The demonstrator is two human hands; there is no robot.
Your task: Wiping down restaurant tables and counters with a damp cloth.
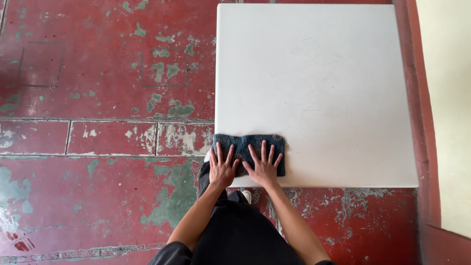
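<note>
Cloth lies crosswise under left hand, right hand.

left hand flat, fingers spread | right hand likewise

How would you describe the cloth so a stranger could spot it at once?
Find the square white table standing on the worn red floor. At its near left corner lies a folded dark blue-grey cloth, with the left hand and right hand pressed flat on it. It is the only thing on the tabletop.
</note>
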